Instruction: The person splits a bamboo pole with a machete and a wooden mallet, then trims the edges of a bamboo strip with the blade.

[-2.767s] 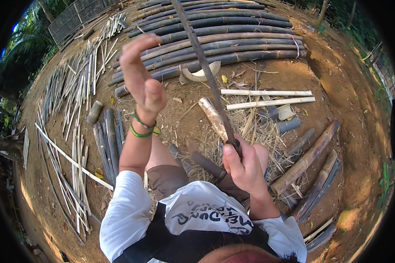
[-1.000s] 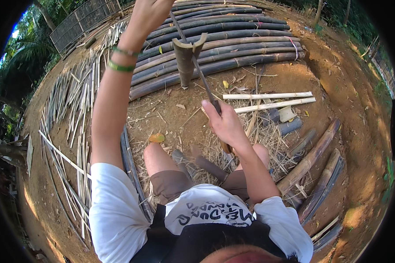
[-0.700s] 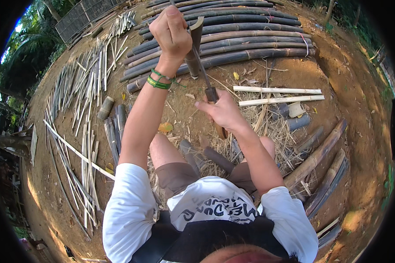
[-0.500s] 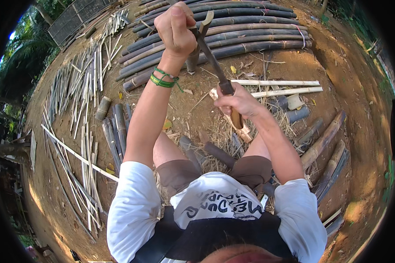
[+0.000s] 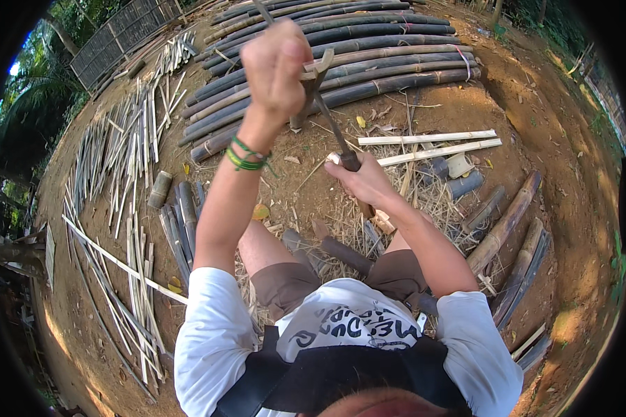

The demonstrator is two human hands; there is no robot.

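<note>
My left hand (image 5: pixel 277 73) is raised at the top middle, its fingers closed. A pale-ended bamboo piece (image 5: pixel 319 68) sticks out beside the fist, its darker part dropping below. My right hand (image 5: pixel 365 182) is closed round the handle of a long dark-bladed knife (image 5: pixel 332 125), held in front of my knees. The blade slants up and left toward my left fist. A greyish length above the fist may be its far end; I cannot tell. Beneath my right hand a pale cut wood piece (image 5: pixel 382 221) shows in part.
Long dark bamboo poles (image 5: pixel 396 66) lie stacked ahead. Split strips (image 5: pixel 142 132) spread at the left, short bamboo sections (image 5: pixel 504 226) at the right. Two pale strips (image 5: pixel 431 139) lie beyond my right hand. Shavings (image 5: pixel 438 201) litter the dirt around my legs.
Both hands have come slightly lower and nearer in the picture. The knife and the bamboo piece have moved with them. The whole view has shifted a little.
</note>
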